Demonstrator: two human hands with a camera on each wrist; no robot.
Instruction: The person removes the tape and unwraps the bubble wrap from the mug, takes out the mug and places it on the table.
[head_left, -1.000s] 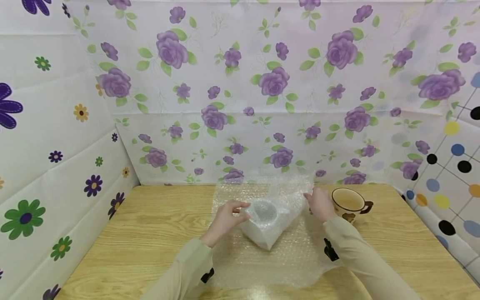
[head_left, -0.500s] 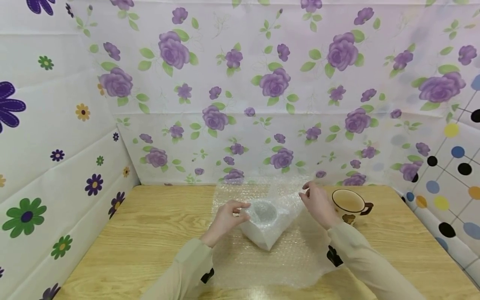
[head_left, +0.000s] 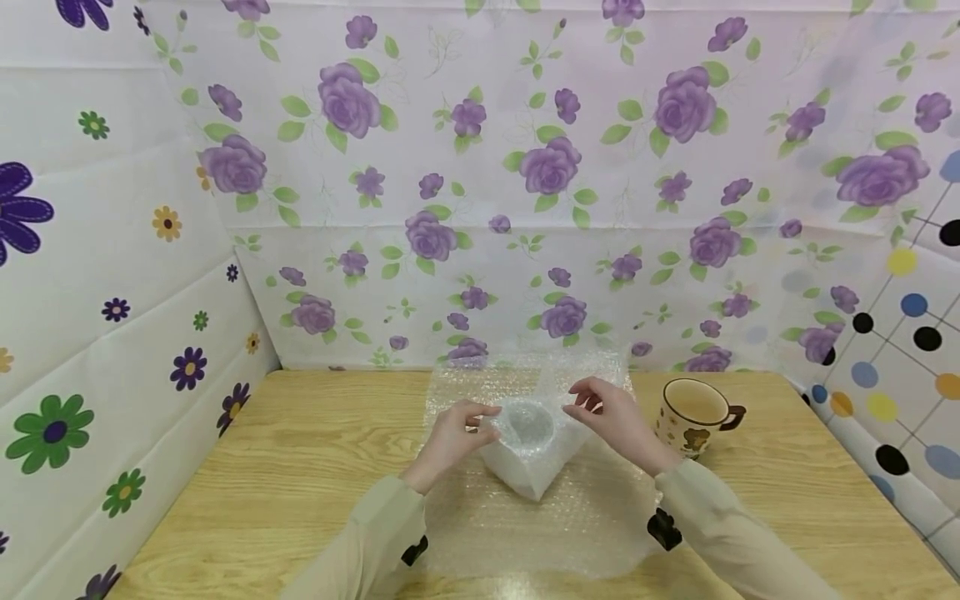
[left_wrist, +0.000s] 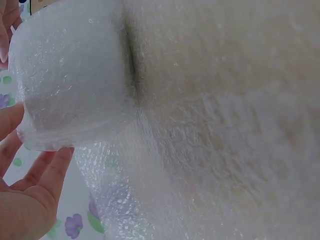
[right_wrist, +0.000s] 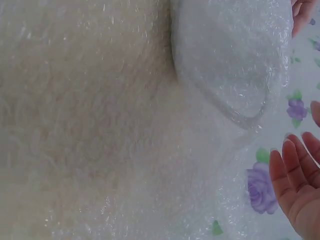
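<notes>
A round white item wrapped in bubble wrap (head_left: 521,467), with a hollow at its top, stands in the middle of the table; what is inside cannot be told. At its left rim my left hand (head_left: 450,437) holds it, thumb and fingers round the edge, as the left wrist view also shows of the bundle (left_wrist: 75,75). To its right, my right hand (head_left: 611,421) has loosely bent fingers with nothing between them. In the right wrist view those fingers (right_wrist: 295,165) are apart from the wrap. Under the bundle lies the flat bubble wrap sheet (head_left: 547,542).
A cream mug (head_left: 693,417) with a brown handle and a bear print stands just right of my right hand. The wooden table (head_left: 315,467) reaches back to a floral cloth wall (head_left: 487,275). Patterned cloth also hangs at both sides.
My right hand has let go of the wrap's right corner and moved left towards the bundle. That flap now lies against the bundle's right side. The left hand has stayed in place.
</notes>
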